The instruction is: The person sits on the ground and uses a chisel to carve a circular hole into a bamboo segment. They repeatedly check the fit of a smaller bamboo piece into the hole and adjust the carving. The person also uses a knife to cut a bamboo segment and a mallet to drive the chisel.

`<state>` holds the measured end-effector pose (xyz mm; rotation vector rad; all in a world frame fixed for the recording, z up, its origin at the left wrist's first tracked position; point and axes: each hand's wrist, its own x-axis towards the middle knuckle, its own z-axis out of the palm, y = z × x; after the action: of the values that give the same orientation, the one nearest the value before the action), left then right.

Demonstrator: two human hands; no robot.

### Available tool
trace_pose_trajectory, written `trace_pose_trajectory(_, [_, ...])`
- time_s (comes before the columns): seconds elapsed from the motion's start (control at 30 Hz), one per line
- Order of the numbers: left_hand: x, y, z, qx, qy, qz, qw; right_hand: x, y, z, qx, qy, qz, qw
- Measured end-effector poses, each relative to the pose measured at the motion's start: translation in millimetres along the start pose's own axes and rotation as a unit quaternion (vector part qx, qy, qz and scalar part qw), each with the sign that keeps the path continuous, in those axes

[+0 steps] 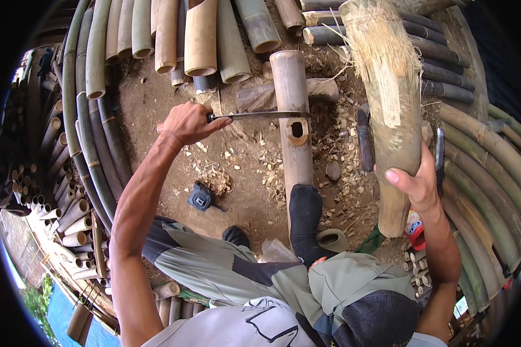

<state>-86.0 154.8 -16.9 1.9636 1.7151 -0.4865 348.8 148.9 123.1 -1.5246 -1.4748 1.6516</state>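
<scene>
My left hand (192,122) is closed around the handle of a long knife (260,115). Its blade lies across a bamboo pole (298,165), just above a squared hole cut in the wall. In my right hand (417,180), a thick wooden club (398,144) is gripped near its narrow lower end. The club's broad head is frayed into pale fibres and looks raised to the right of the pole. My foot in a dark sock (305,215) presses on the pole's near part. A wooden block (257,98) lies crosswise under the pole's far part.
Wood chips (278,179) litter the dirt around the pole. A dark tape measure (201,197) lies left of it. Cut bamboo tubes (200,40) line the far side, with bamboo poles (486,168) stacked right. A dark-handled tool (364,139) rests beside the club.
</scene>
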Motion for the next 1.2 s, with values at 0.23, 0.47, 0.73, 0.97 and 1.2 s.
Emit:
trace_pose_trajectory(0.23, [-3.2, -0.2, -2.8, -0.015, 0.005, -0.001, 1.000, 4.8, -1.2, 5.5, 0.040, -0.020, 0.007, 0.999])
trace_pose_trajectory(0.47, [-7.5, 7.4, 0.3, -0.034, 0.004, -0.040, 0.999, 33.2, 32.3, 46.7, -0.092, 0.067, -0.152, 0.982])
trace_pose_trajectory(0.73, [-5.8, 1.3, 6.4, -0.035, -0.025, -0.051, 0.998, 74.0, -10.0, 35.5, -0.192, 0.083, -0.188, 0.959])
trace_pose_trajectory(0.97, [6.1, 8.3, 13.4, -0.050, -0.042, -0.025, 0.998, 58.0, 57.4, 39.7, -0.398, -0.063, -0.036, 0.914])
trace_pose_trajectory(1.2, [0.1, -5.7, 21.5, -0.038, -0.065, -0.027, 0.997, 79.1, -36.1, 30.5, -0.028, 0.192, -0.280, 0.940])
